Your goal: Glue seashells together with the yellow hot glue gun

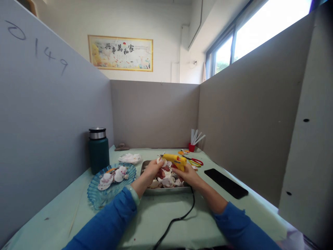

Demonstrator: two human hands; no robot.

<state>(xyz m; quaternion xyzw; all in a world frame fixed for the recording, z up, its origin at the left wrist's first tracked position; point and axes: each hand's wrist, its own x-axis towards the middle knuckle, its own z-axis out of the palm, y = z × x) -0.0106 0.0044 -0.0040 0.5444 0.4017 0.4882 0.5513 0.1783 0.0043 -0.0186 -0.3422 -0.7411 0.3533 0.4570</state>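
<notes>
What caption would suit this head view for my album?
Over a tray of shells, the right hand holds a glue gun, the left hand a pale shell.

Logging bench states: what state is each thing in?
Left hand: closed on a white piece
Right hand: closed on glue gun
Glue gun: held, nozzle toward left hand
Cord: slack, curved
Metal tray: filled with shells
Blue plate: bearing shells
Bottle: upright, lid on
Phone: flat, screen dark
Red cup: upright, holding white sticks
Scissors: lying down, blade opening unclear
</notes>
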